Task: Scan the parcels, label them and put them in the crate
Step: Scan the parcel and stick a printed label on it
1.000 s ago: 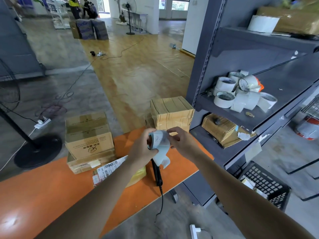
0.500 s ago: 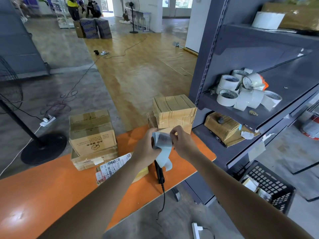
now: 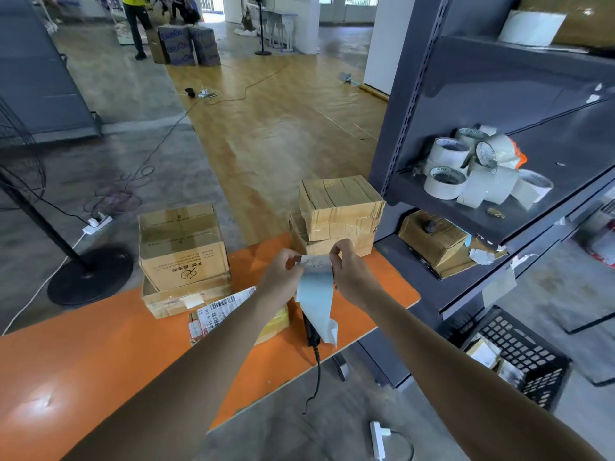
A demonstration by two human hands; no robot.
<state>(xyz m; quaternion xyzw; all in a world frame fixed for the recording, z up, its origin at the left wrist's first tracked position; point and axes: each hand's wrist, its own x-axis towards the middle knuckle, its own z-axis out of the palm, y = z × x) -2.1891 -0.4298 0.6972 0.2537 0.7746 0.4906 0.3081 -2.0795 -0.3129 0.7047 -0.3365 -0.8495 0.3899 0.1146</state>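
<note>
I'm pinching the label strip (image 3: pixel 314 287) at centre frame, long axis hanging downward. My left hand (image 3: pixel 281 277) and right hand (image 3: pixel 349 274) are both clamping its top edge. The flat parcel (image 3: pixel 216 316) is lying lower left, nearer my left hand.

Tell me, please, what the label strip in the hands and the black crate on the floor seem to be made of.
Label strip: thin paper, pale blue, smooth; it hangs limp and curls. Black crate: probably moulded plastic, matte, judging by its lattice walls.

Left grip (image 3: pixel 281 277) and right grip (image 3: pixel 352 277) pinch the label (image 3: pixel 314 292).
</note>
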